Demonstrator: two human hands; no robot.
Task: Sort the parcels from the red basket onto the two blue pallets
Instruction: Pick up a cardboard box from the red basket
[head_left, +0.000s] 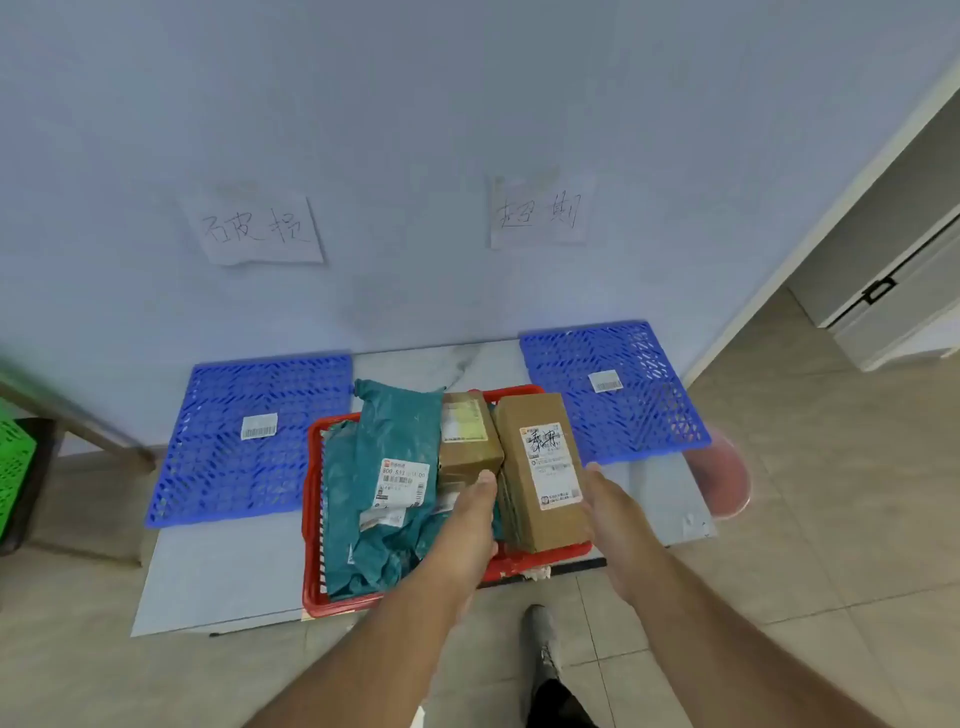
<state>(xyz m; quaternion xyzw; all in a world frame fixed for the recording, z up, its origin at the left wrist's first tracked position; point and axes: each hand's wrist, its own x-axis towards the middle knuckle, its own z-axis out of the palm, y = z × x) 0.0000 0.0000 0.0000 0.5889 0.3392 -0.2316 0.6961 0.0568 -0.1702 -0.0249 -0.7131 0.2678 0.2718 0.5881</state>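
Soft, even indoor light, faint shadows, slight blur (edges bowed by wide-angle lens).

Red basket (317, 519) (full of parcels (545, 467)) between blue pallets (249, 441).

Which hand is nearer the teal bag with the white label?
Left. The left hand is right beside the teal bag; the right hand is across the long box.

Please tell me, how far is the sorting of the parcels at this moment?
Nothing looks sorted yet: the left blue pallet and the right blue pallet carry only small barcode labels. In hand: the left hand and the right hand flank the tall cardboard box; a firm grip is unclear. Left in the red basket: that box, the smaller box and the teal bags.
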